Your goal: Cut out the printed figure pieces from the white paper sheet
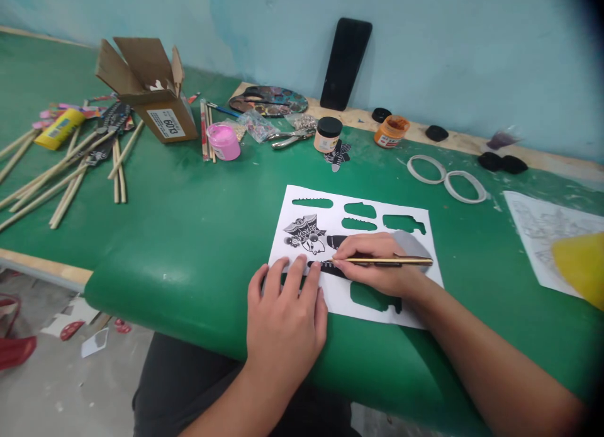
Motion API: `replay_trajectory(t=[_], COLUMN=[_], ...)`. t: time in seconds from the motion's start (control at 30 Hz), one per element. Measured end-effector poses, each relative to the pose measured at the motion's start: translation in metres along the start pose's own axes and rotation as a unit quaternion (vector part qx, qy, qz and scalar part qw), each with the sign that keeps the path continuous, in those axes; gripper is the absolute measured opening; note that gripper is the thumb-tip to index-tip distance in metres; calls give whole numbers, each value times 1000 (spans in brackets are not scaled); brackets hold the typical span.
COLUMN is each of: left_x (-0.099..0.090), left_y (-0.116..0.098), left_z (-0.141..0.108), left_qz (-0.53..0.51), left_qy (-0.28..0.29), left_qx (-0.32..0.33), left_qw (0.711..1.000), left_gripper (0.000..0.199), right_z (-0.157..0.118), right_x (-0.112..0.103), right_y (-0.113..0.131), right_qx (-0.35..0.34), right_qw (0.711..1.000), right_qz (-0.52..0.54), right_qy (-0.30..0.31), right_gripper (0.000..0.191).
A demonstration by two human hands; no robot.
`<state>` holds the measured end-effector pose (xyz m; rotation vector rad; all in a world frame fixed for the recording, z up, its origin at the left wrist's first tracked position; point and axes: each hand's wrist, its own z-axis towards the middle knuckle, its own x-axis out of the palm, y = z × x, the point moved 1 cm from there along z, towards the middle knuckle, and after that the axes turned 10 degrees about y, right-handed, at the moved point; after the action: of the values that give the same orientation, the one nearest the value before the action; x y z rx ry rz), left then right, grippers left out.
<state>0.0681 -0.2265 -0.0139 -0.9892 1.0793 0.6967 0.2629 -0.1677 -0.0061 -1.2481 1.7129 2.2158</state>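
Observation:
A white paper sheet [306, 199] with several cut-out holes and printed black figures lies on the green table cover. My left hand [287, 317] rests flat on its lower left part, fingers spread. In my right hand [377, 261] is a thin brush-like tool [406, 260], held in a pinch and lying almost level. Its tip is at a dark printed strip [333, 269] just right of my left fingertips. Above that strip, left of my right hand, is a printed head with a headdress [306, 232]. My right hand covers part of the sheet.
Behind the sheet stand a black-lidded jar [328, 135], an open orange jar [391, 132], a pink pot [224, 142] and a phone [346, 64] against the wall. White rings [465, 186] lie right; a cardboard box [167, 119], wooden sticks [70, 194] and a yellow tube [60, 129] left.

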Motion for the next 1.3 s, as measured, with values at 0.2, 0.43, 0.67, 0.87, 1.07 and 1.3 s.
replay_trajectory(t=[0.2,0.43,0.67,0.87,1.07,1.3], left_x=[-1,0,0,0,-1,-1], left_y=[0,0,0,0,0,1], left_z=[-1,-1,-1,-1,0,0], left_qz=[1,0,1,3,1,2], left_qy=[-7,-5,-8,-6,-5,-1], left_qx=[-1,-4,-2,-3,-3,-3], left_qw=[1000,1000,1000,1000,1000,1000], left_gripper=[35,35,35,34,34,34], right_z=[1,1,1,2,2,3], right_x=[-1,-1,0,-4,-6,-7], right_y=[0,0,0,4,5,2], right_qx=[-7,-4,-15,-46,-66,-67], right_qw=[1000,1000,1000,999,997,996], right_qz=[5,1,-1,-3,-5,-1], right_qy=[6,10,7,27,44,50], right_gripper=[5,5,5,7,9,8])
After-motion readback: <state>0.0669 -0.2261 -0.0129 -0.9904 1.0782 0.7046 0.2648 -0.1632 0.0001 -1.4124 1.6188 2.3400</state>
